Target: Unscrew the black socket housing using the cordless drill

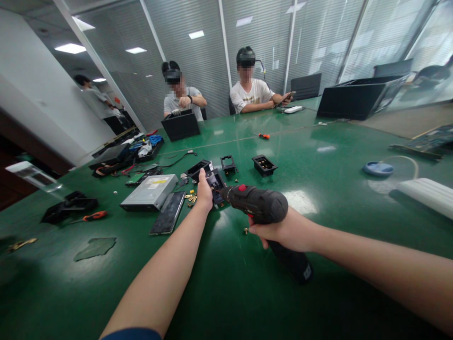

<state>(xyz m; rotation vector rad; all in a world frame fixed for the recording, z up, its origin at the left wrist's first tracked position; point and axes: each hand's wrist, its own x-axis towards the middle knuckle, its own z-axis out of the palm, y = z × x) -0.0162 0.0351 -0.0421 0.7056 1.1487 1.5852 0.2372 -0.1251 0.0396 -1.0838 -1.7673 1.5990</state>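
Note:
My right hand [283, 229] is wrapped round the grip of a black cordless drill [258, 203]. The drill points left, and its tip meets a small black plastic part [216, 184]. My left hand [204, 189] holds that part from its left side, thumb up. Small brass pieces [191, 198] lie just left of my left hand, and another brass piece [246, 231] is below the drill. Behind the held part stand a black frame [228, 164] and a black socket box [264, 165]. The exact contact at the drill tip is too small to tell.
Left of my left arm are a silver disc drive [150, 192], a dark phone [168, 213] and an orange screwdriver [95, 216]. Two people sit across the green table [226, 293]. A blue round object [378, 168] and a white strip [428, 196] lie at right.

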